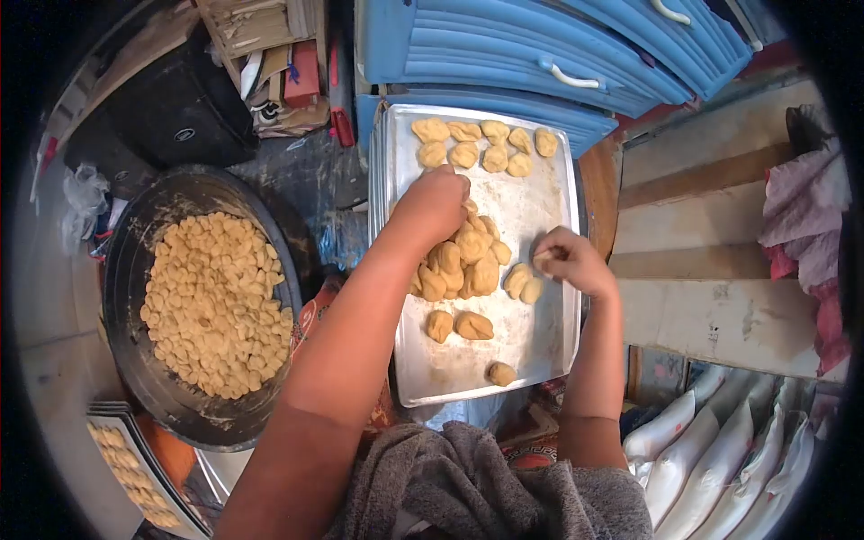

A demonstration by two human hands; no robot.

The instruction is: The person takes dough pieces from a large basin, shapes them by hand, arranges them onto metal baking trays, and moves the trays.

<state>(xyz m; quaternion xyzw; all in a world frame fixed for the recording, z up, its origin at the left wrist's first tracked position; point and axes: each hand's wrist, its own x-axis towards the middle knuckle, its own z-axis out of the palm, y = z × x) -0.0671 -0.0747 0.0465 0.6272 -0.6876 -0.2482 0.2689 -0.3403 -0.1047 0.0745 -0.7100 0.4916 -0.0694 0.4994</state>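
A metal baking tray point(551, 335) lies in front of me with lumps of yellow-brown dough on it. My left hand point(438, 205) is closed over the tray, between the far dough pieces point(464, 154) and a heap of dough point(461, 265) in the middle; its fingers are mostly hidden. Near the tray's right edge, my right hand point(573, 258) has its fingers curled together, and a small bit of dough seems to show between them. Just left of that hand sit a few dough pieces point(519, 283). Two more lumps point(474, 325) and a single one point(501, 373) lie nearer to me.
To the left stands a large black tub point(121, 297) filled with many small dough pieces point(216, 306). Another tray of shaped dough point(126, 463) is at lower left. Blue drawers point(504, 54) rise behind the tray. Full white bags point(711, 450) stand at lower right.
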